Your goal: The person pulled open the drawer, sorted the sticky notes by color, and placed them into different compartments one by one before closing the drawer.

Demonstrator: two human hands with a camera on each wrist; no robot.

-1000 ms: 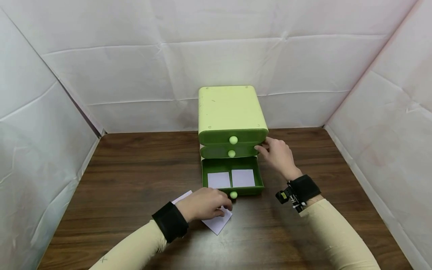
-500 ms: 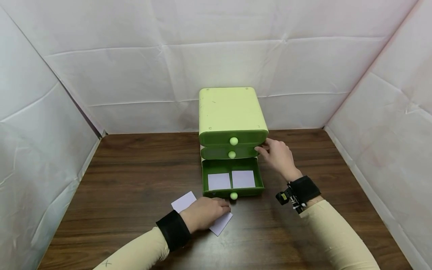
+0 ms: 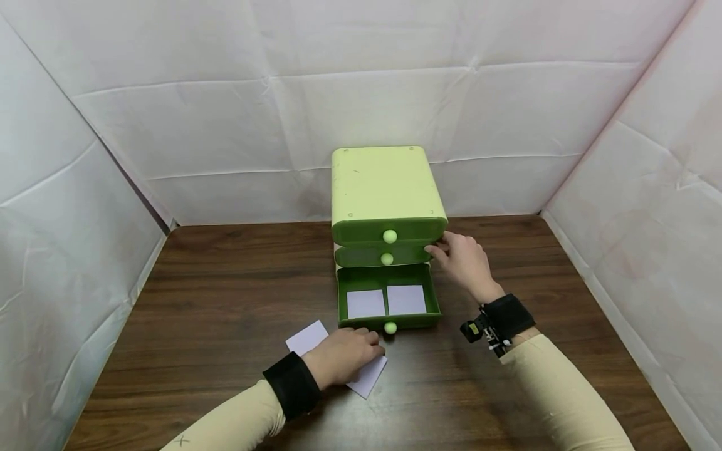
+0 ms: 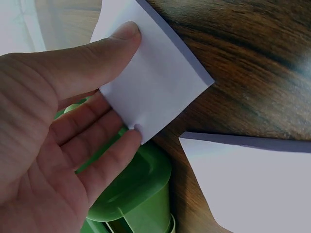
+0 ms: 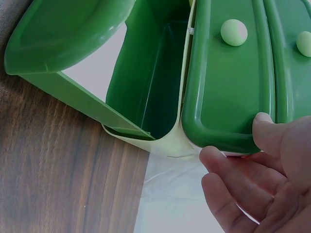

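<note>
Pinching a small white paper sheet [image 4: 150, 82] between thumb and curled fingers, the left hand [image 3: 338, 357] lay low over the table [image 3: 225, 300], close to the near edge and a little left of its middle. In the left wrist view the thumb [image 4: 97, 51] pressed the sheet's top face while the fingertips held its lower edge, lifting that side slightly off the wood. A second white sheet [image 4: 252, 179] lay flat on the table just beside it; whether the two overlapped under the hand could not be told from the head view, where the hand covered most of them.

Just beyond the left hand stood the bottom drawer [image 3: 389, 300], pulled out toward the near edge, its pale round knob [image 3: 390, 327] almost at the knuckles. Inside it two white squares [image 3: 386, 301] lay side by side on the drawer floor.

Farther back, the green drawer unit [image 3: 383, 188] sat at the middle of the table's far edge, against the white backdrop [image 3: 361, 94]. Its middle drawer [image 3: 383, 254] and top drawer [image 3: 389, 230] were pushed in.

The right hand [image 3: 465, 263] rested at the unit's right front corner, fingers loosely bent, with thumb and fingertips touching the end of the middle drawer front rather than clenching anything.
</note>
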